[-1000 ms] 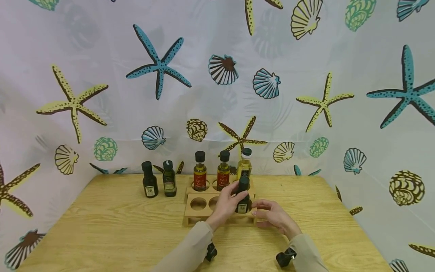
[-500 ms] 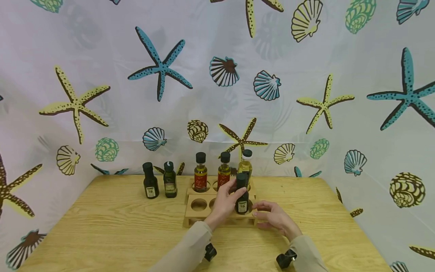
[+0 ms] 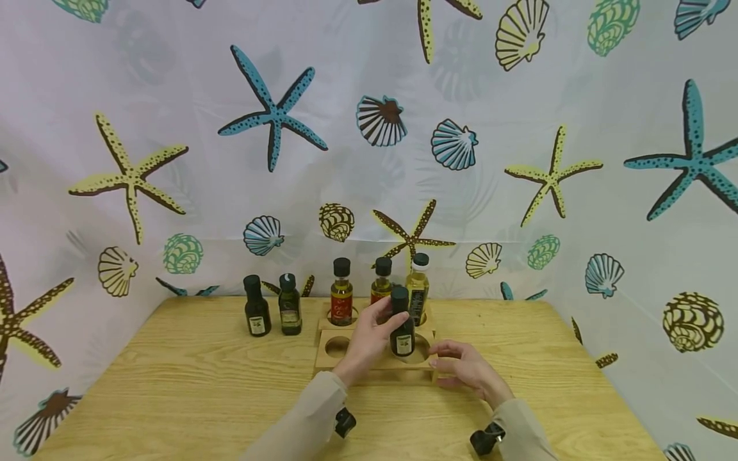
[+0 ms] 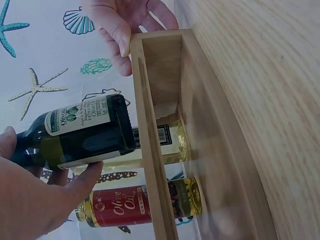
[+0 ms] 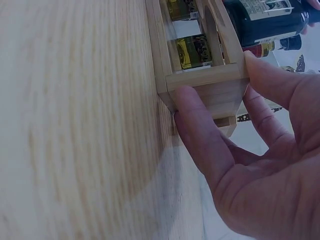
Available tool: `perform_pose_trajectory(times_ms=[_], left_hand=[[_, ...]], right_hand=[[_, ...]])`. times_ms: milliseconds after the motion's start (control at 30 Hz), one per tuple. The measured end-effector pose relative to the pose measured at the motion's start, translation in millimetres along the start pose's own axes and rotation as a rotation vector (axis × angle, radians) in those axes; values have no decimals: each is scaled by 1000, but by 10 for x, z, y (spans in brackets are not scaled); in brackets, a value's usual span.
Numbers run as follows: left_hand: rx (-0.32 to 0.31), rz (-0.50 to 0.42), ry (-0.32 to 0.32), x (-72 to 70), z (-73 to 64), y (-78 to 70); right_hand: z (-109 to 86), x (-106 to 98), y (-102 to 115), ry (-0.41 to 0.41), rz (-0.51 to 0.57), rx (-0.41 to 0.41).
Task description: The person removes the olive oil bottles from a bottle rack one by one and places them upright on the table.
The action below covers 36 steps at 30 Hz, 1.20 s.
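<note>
My left hand (image 3: 369,336) grips a dark olive oil bottle (image 3: 402,339) with a black cap by its upper part. The bottle is nearly upright, its base over the front tier of a wooden bottle rack (image 3: 328,360), just left of the right-hand hole. In the left wrist view the bottle (image 4: 82,135) is above the rack's top board. My right hand (image 3: 464,368) holds the rack's right end; the right wrist view shows its fingertips (image 5: 189,97) against the end panel (image 5: 215,97).
Two red-labelled oil bottles, one on the left (image 3: 341,301) and one in the middle (image 3: 379,288), and a pale yellow one (image 3: 418,291) stand in the rear tier. Two dark bottles, one at the far left (image 3: 256,310) and one beside it (image 3: 289,307), stand on the wooden table (image 3: 202,378). A patterned curtain (image 3: 346,179) hangs behind.
My left hand has raised the dark bottle out of the front tier's right-hand hole and shifted it left. The right hand stays at the rack's end.
</note>
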<state>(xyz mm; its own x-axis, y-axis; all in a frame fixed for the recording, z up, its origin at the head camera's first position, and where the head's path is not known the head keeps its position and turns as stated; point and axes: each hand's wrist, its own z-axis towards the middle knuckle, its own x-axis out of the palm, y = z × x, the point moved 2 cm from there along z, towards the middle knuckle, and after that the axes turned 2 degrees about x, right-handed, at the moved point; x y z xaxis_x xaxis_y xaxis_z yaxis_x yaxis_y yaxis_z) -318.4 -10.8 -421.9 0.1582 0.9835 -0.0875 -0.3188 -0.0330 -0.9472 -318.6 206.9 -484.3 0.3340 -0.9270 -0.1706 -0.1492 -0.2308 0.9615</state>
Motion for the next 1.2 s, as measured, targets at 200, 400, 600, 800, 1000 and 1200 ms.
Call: perform_pose_trajectory(times_ms=[200, 400, 600, 800, 1000, 1200], left_hand=[[-19, 39, 10, -94, -24, 27], [-8, 60, 42, -224, -46, 31], [-8, 13, 62, -414, -113, 18], [18, 46, 17, -571, -188, 30], [26, 149, 0, -744, -211, 42], [24, 190, -11, -907, -202, 10]], right_hand=[[-18, 8, 14, -3, 6, -3], [-36, -6, 26, -19, -4, 2], [-37, 4, 33, -16, -5, 0], [-44, 10, 33, -5, 0, 4], [-23, 11, -1, 9, 9, 14], [-16, -10, 21, 5, 3, 7]])
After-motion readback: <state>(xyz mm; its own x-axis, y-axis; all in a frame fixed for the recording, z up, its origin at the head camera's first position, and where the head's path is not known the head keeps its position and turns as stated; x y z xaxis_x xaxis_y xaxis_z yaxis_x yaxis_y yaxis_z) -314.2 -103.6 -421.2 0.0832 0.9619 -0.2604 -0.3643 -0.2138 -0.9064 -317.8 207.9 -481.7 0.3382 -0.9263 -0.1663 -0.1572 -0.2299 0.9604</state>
